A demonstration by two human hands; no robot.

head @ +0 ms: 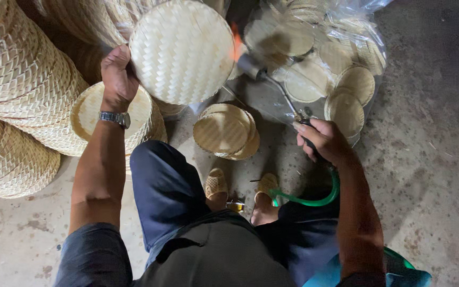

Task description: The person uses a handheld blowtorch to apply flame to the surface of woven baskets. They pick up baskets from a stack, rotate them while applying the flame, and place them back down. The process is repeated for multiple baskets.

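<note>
Gritty concrete floor [426, 133] — round woven tray [181, 50] in left hand [117, 74], torch [272, 85] in right hand [322, 141].

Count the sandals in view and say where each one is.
2. One tan sandal is on the foot beside the dark trouser leg; the other tan sandal is on the foot next to the green hose. None seems hidden.

The left hand [117, 72] is gripping a round woven bamboo lid [181, 50] by its edge, while the right hand [322, 141] is aiming a gas torch [272, 85] whose flame [236, 42] is licking the rim
</note>
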